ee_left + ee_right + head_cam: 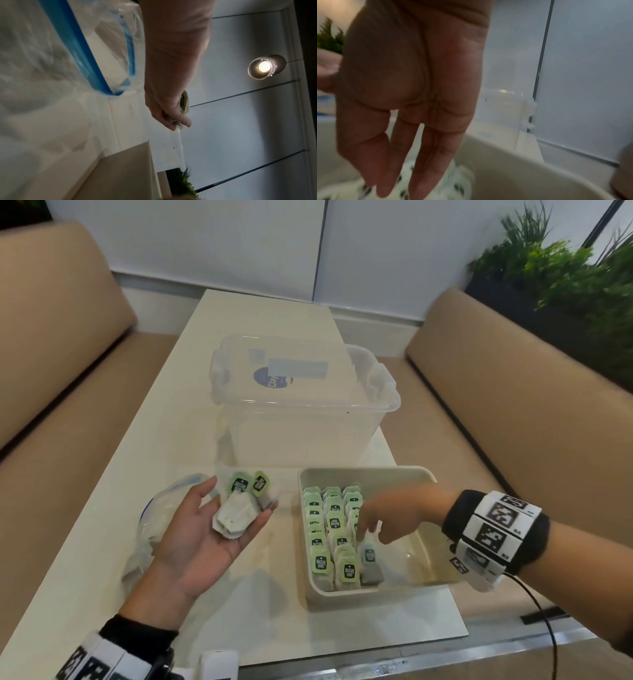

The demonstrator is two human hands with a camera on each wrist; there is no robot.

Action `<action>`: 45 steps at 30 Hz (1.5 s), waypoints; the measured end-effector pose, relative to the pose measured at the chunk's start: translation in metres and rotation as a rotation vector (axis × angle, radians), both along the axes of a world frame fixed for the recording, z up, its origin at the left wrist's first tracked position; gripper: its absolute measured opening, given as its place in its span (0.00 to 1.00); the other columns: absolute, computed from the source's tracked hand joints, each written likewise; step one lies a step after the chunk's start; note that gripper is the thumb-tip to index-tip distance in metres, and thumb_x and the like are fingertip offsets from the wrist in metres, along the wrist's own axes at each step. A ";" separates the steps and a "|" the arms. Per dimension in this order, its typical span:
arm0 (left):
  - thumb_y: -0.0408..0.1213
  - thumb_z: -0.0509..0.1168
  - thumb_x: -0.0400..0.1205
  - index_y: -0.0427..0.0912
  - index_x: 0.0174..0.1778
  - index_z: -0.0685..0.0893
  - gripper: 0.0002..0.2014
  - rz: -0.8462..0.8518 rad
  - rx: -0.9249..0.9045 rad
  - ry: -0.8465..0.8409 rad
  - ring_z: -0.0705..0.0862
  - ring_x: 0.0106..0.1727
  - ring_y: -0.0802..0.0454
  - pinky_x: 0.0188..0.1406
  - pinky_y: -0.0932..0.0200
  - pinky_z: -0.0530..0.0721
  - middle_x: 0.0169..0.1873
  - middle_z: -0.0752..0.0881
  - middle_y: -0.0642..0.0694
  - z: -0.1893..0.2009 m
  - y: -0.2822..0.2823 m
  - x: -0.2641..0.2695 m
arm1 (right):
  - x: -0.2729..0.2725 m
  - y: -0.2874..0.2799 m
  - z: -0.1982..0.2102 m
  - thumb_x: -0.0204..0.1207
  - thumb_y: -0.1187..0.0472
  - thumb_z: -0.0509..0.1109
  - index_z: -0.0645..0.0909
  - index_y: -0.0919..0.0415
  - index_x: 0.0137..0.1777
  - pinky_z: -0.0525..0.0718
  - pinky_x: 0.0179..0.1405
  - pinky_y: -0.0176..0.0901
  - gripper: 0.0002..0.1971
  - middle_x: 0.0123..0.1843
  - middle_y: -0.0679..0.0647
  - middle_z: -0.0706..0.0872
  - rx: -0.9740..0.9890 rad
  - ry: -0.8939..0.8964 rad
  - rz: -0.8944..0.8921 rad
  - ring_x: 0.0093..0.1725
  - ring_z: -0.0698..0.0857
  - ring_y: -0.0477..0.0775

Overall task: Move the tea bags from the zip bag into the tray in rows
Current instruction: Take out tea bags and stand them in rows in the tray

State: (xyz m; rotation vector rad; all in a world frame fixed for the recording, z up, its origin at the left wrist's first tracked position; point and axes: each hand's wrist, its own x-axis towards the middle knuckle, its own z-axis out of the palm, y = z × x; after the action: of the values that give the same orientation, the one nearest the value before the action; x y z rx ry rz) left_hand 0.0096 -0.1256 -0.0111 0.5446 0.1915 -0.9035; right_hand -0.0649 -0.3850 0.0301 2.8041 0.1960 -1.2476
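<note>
My left hand (239, 498) lies palm up over the table and carries a few tea bags (236, 513) with green tags on its straight fingers. The clear zip bag (147, 535) with a blue seal (82, 51) lies crumpled under that hand. To the right stands the cream tray (363, 471), holding tea bags in three rows (329, 529) along its left side. My right hand (371, 537) hangs over the third row, fingers (426, 169) straight and pointing down. Just below its fingertips a blurred tea bag (369, 555) stands at the row's near end.
A clear plastic storage box (301, 419) with its lid on stands behind the tray and zip bag. Tan sofas (513, 422) flank the narrow white table (144, 460). Green plants (555, 268) stand at the back right. The tray's right half (411, 549) holds no tea bags.
</note>
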 end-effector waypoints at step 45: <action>0.45 0.88 0.45 0.38 0.50 0.91 0.36 -0.022 -0.097 -0.065 0.82 0.65 0.33 0.47 0.50 0.89 0.60 0.87 0.36 0.021 -0.014 -0.017 | 0.038 0.081 0.091 0.74 0.71 0.69 0.88 0.55 0.51 0.86 0.45 0.38 0.12 0.48 0.48 0.88 0.758 -0.816 -0.006 0.44 0.87 0.46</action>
State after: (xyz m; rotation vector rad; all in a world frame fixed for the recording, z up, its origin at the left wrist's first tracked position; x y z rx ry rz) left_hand -0.0070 -0.1398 0.0099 0.4866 0.0825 -0.9105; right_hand -0.0270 -0.3035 0.1212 3.6302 0.7109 0.1222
